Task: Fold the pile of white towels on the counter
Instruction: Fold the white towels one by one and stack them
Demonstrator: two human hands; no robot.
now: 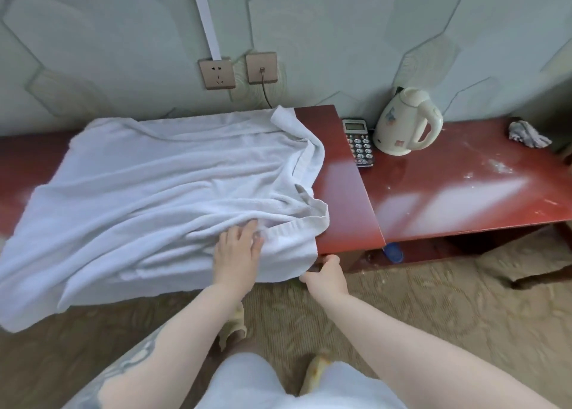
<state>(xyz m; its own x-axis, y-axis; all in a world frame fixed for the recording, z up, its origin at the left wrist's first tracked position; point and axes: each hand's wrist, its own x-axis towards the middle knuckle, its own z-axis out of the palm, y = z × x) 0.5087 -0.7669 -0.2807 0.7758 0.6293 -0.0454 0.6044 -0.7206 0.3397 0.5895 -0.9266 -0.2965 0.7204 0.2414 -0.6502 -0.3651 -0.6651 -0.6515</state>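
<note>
The left hand (238, 247) rests spread flat on the white towel (148, 192) draped over the red counter (343, 192); the right hand (328, 274) pinches the towel's near right corner.

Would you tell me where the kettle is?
The kettle stands on the red counter at upper right, beside the phone.

The towel (161, 192) covers the bench (343, 173) under my left grip (238, 247). My right grip's (325, 274) fingertips are tucked behind the towel's corner. The phone's (359, 142) buttons are too small to read.
</note>
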